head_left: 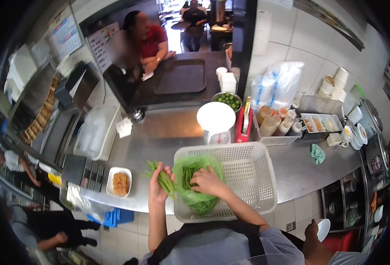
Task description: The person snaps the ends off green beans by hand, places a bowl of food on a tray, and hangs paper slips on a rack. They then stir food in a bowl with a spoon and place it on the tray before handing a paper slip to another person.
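My left hand (156, 191) is closed around a small bunch of cut green beans (166, 182), held just left of a light-green plastic bag (202, 206). The bag stands with its mouth gaping in the left part of a white perforated basket (269, 176). More green beans (187, 173) fill the bag. Reaching into its mouth, my right hand (207, 181) has its fingers bent round some of the beans; the fingertips are partly hidden among them.
A kitchen scale (217, 138) with a white pan stands behind the basket. Left is a white bowl of brown food (120, 183); right are sauce bottles (274, 123) and a green cloth (317, 153). A person in red leans at the hatch; a co-worker's hand holds a white bowl (323, 229) at lower right.
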{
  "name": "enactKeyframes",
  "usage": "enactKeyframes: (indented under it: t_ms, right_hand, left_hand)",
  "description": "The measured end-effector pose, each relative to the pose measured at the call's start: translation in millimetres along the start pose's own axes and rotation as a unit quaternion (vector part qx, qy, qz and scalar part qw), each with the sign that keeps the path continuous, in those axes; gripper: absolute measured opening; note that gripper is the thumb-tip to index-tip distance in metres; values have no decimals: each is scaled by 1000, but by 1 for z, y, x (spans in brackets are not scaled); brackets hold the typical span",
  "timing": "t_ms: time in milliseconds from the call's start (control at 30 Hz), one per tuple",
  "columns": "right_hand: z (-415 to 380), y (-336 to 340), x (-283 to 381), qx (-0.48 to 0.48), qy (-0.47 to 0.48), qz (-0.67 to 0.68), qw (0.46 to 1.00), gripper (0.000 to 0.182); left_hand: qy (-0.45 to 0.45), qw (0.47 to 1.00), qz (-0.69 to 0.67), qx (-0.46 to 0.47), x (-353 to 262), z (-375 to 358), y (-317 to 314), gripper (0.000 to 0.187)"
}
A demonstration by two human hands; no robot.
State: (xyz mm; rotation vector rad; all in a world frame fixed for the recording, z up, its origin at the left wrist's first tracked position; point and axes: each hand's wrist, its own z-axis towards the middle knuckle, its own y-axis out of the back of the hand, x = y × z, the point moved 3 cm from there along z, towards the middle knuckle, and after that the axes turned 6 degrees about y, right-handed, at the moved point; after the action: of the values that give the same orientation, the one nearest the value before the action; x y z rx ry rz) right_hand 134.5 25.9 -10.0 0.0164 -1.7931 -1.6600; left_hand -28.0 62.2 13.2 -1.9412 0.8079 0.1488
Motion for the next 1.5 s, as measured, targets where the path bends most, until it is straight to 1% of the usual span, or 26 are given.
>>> enactKeyframes:
  t_ms: [33,100,133,200,233,267,367,400,500,600,700,800,900,1000,1100,1133,1200,1300,1333,1400,1433,1500]
  right_hand:
    - [0,6,0,25,-3,9,1000,16]
    - [0,8,-7,28,-25,23,999,11]
    - [1,8,-10,29,-36,30,998,9]
    - [-1,9,-14,-14,-14,57,998,6]
    - [-1,10,-15,-36,-3,72,997,5]
    - [0,10,-14,-35,-4,86,996,5]
    - [-1,-7,-13,-97,17,62,993,8]
    - [-2,-7,-12,-19,19,44,999,10]
    - [0,14,-3,77,17,55,995,8]
    - [-2,22,-5,-14,34,93,995,6]
    - [1,33,-4,-130,26,202,970,6]
    - [5,41,-6,-151,34,288,945,8]
    - [5,41,-7,-229,44,114,966,14]
    - [5,10,-16,-146,-25,106,983,12]
    - [1,1,2,-63,30,84,994,12]
    - [3,-6,1,-93,45,112,988,10]
    - [6,3,-3,-151,23,183,971,9]
    - [11,26,-5,-231,8,278,932,7]
    - [11,34,-5,-256,7,306,917,8]
    - [11,43,1,-244,30,321,915,8]
    - [11,45,4,-238,42,328,913,8]
    - [12,40,2,-259,29,350,900,8]
  left_hand:
    - [-3,999,24,47,-2,0,5,13]
    - [-9,986,73,147,-6,1,9,17]
    - [-14,985,93,146,-6,-4,8,14]
    - [-81,962,228,126,-7,-7,6,11]
    - [-112,942,294,115,-7,-9,4,10]
    - [-145,935,312,90,-4,-10,1,9]
    - [-158,905,387,81,0,-10,2,12]
    - [-152,899,403,74,0,-14,-3,14]
    - [-206,818,534,59,2,-8,2,15]
    - [-232,767,592,85,7,-11,3,17]
    - [-187,738,638,114,14,-10,4,18]
    - [-138,728,656,146,23,-11,-1,19]
    - [-207,694,680,117,30,-6,4,24]
    - [-263,701,663,18,20,-3,12,21]
    - [-272,690,670,8,6,-4,15,20]
    - [-266,698,665,11,5,-6,13,19]
    - [-254,714,652,18,3,-13,7,18]
    - [-180,784,589,76,10,-16,4,18]
    - [-183,795,572,87,14,-15,2,18]
    - [-191,815,537,108,24,-12,-2,19]
    - [-212,803,548,98,27,-11,-4,19]
    - [-254,778,569,78,30,-7,-9,18]
